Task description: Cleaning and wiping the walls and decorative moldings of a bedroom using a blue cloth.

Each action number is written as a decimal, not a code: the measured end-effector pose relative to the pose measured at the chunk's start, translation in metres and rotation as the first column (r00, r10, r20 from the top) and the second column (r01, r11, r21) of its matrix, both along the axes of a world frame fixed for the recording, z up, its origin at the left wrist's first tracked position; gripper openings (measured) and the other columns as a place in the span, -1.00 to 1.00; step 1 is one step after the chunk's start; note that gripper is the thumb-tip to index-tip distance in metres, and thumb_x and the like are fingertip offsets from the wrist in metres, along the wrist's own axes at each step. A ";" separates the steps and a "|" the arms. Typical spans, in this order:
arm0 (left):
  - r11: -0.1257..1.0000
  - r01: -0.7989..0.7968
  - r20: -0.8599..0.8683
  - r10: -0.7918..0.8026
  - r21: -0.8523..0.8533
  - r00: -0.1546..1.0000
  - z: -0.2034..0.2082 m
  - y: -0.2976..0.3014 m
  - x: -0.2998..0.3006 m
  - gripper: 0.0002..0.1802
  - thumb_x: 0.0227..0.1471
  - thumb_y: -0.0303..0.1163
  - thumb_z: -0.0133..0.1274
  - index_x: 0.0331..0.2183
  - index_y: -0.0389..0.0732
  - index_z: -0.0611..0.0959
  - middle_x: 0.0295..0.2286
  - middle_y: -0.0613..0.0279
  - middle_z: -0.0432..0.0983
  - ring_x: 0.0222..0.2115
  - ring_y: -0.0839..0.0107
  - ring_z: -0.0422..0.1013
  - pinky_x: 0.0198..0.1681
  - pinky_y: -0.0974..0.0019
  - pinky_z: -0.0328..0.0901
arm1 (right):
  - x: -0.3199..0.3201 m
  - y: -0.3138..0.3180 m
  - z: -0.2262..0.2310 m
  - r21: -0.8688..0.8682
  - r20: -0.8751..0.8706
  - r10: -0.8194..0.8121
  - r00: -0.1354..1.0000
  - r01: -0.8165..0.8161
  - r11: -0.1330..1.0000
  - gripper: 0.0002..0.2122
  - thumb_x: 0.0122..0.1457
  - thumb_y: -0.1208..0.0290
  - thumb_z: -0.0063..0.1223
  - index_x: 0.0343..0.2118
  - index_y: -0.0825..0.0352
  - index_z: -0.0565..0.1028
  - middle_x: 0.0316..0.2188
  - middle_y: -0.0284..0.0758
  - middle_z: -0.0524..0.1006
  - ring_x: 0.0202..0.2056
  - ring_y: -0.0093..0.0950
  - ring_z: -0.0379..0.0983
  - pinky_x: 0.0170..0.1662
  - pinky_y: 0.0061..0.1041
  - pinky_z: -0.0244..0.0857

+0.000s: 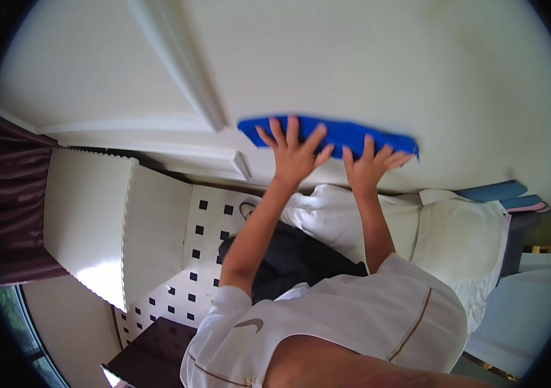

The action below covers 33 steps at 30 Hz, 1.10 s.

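Observation:
A folded bright blue cloth (pixel 339 134) lies lengthwise against an off-white panelled wall (pixel 431 71). My left hand (pixel 295 155) rests flat on the cloth's left half with the fingers spread. To its right, my right hand (pixel 369 167) presses on the cloth's right half, fingers also stretched apart. Both palms bear on the cloth rather than wrapping round it. One end of the cloth reaches past my left hand. At the other end, a loose corner hangs by my right fingertips.
White moulding (pixel 182 71) runs across the wall at the left. Below my arms lie white bedding (pixel 334 210) and a black bundle (pixel 291 262). A white scallop-edged cover (pixel 88 213), a purple curtain (pixel 13 200) and a dark tabletop (pixel 152 352) stand left. Blue flat pieces (pixel 492 191) lie right.

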<state>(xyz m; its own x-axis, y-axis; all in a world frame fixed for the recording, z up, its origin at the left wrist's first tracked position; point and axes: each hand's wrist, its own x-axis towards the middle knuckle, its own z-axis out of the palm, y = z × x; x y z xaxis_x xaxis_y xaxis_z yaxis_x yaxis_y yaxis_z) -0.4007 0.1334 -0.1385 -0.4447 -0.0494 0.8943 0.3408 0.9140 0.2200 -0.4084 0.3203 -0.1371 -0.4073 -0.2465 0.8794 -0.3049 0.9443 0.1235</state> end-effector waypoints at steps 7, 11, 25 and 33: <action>0.952 0.206 -0.027 -0.217 -0.227 0.976 0.202 0.068 -0.005 -0.32 -0.06 -0.17 0.14 0.14 0.14 0.36 0.25 0.04 -0.05 0.26 -0.10 -0.13 0.23 -0.28 -0.29 | -0.023 0.103 0.218 -0.152 -0.271 0.021 0.962 -0.064 0.986 -0.33 0.07 -0.17 0.00 0.24 -0.08 0.19 0.30 -0.01 -0.01 0.24 0.32 -0.24 0.14 0.38 -0.35; 0.975 0.138 -0.066 -0.151 -0.177 0.986 0.176 0.113 -0.013 -0.31 -0.05 -0.18 0.12 0.16 0.17 0.35 0.24 0.10 0.01 0.25 -0.04 -0.11 0.23 -0.27 -0.27 | -0.033 0.143 0.204 -0.073 -0.366 -0.041 0.930 0.015 0.997 -0.43 0.11 0.03 -0.01 0.20 0.04 0.26 0.28 -0.08 0.05 0.27 0.14 -0.20 0.20 0.26 -0.43; 0.954 0.193 0.066 -0.183 -0.227 0.981 0.073 0.295 -0.005 -0.38 0.00 0.09 -0.02 0.14 0.25 0.42 0.25 -0.07 -0.04 0.28 -0.11 -0.26 0.19 -0.27 -0.62 | -0.030 0.317 0.119 -0.200 -0.267 0.015 0.964 -0.071 0.977 -0.40 -0.11 -0.05 0.11 0.04 0.09 0.41 0.17 0.02 0.17 0.25 0.25 -0.22 0.20 0.29 -0.45; 0.884 0.172 -0.070 -0.224 -0.434 0.972 0.009 0.379 -0.012 -0.42 -0.06 -0.12 0.07 0.07 0.45 0.47 0.11 0.56 0.32 0.04 0.50 0.24 0.03 0.04 0.05 | -0.007 0.422 -0.053 -0.273 -0.041 -0.212 0.976 0.194 0.942 -0.42 0.21 0.00 -0.20 0.03 0.51 0.34 0.16 0.17 0.12 0.24 0.21 -0.12 0.23 0.22 -0.32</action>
<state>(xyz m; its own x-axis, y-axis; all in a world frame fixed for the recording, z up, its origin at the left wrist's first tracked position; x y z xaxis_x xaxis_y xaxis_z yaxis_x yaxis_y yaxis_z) -0.4129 0.5122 -0.1294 -0.2987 0.4222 0.8558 0.5239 0.8221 -0.2227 -0.4157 0.7418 -0.1902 -0.3607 0.0820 0.9291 -0.1029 0.9866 -0.1270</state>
